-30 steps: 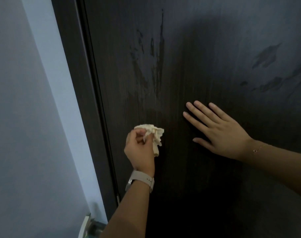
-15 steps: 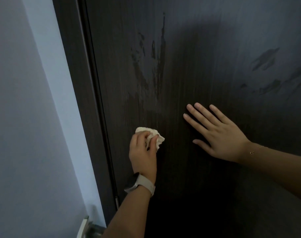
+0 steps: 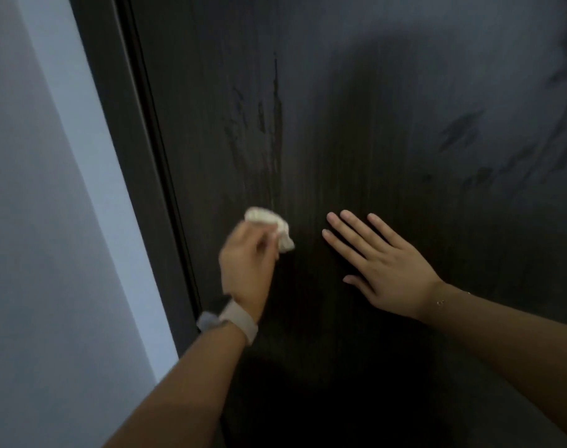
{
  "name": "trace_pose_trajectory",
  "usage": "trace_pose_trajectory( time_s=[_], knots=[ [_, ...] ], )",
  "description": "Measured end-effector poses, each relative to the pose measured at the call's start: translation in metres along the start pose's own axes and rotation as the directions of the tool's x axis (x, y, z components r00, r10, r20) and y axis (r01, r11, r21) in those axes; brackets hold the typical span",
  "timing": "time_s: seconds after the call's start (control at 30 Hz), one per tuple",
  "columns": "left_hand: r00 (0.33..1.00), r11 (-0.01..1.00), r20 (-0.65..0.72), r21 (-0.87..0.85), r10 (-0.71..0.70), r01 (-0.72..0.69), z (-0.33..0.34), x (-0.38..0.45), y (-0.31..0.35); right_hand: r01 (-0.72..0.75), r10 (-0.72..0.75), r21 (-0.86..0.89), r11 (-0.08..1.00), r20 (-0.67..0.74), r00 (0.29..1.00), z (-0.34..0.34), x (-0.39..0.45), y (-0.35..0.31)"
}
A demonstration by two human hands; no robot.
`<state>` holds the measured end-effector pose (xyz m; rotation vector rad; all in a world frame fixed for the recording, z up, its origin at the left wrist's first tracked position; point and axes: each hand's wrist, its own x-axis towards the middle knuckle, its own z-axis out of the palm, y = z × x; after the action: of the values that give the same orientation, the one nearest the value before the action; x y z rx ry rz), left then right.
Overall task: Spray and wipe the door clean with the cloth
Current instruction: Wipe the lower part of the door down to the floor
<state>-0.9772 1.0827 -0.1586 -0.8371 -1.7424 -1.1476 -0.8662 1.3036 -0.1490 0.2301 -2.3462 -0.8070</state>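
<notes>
a view from the person's head, looking forward and down at a dark door [image 3: 356, 140] that fills most of the frame.

the left hand [image 3: 246, 270] reaches up from the lower middle of the frame, back of the hand toward the camera, forearm rising at a slant. its fingers are curled round a small crumpled cream cloth [image 3: 270, 226], bunched into a wad that pokes out above and to the right of the knuckles. the cloth is against the door face, near the door's left edge and about halfway up the frame. the hand and cloth are slightly blurred. a pale watch strap [image 3: 240, 320] circles the left wrist.

the right hand [image 3: 382, 263] comes in from the right, forearm stretching off the right edge. it lies flat against the door, palm down, fingers straight and slightly spread, pointing up and to the left, thumb angled out below. it holds nothing. it sits just to the right of the cloth, with a gap of bare door between them. a thin bracelet [image 3: 442, 302] shows at the right wrist.

the door is very dark brown with fine vertical grain. dark wet streaks [image 3: 275, 124] run vertically above the cloth, and more dark smears [image 3: 460, 134] slant across the upper right. a hazy grey sheen covers the upper part of the door.

to the left of the door stand a dark frame [image 3: 120, 124] and a pale grey wall [image 3: 33, 221].
</notes>
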Motion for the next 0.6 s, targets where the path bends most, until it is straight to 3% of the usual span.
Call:
trace_pose_trajectory(
  time_s=[0.07,0.17,0.23,0.47,0.6],
  knots=[
    [0.990,0.997,0.121,-0.008,-0.072,0.073,0.004,-0.046,-0.016,0.001,-0.001,0.005,1.000,-0.005,1.000,0.001,-0.001,0.000],
    [0.974,0.986,0.156,0.076,-0.162,0.152,0.006,-0.076,-0.023,0.012,-0.012,-0.002,1.000,-0.020,1.000,0.000,0.000,0.000],
    [0.976,0.985,0.134,0.058,-0.171,0.164,0.003,-0.061,-0.012,0.008,-0.008,0.003,1.000,-0.019,1.000,-0.001,0.000,0.000],
    [0.980,0.991,-0.157,-0.076,-0.122,0.111,-0.002,0.058,0.034,0.017,-0.016,0.050,0.999,-0.028,0.999,0.001,0.000,0.000],
    [0.980,0.980,-0.005,-0.034,-0.197,0.197,-0.001,-0.004,0.012,0.017,-0.016,0.063,0.998,-0.015,1.000,0.001,0.000,0.001]
  ],
)
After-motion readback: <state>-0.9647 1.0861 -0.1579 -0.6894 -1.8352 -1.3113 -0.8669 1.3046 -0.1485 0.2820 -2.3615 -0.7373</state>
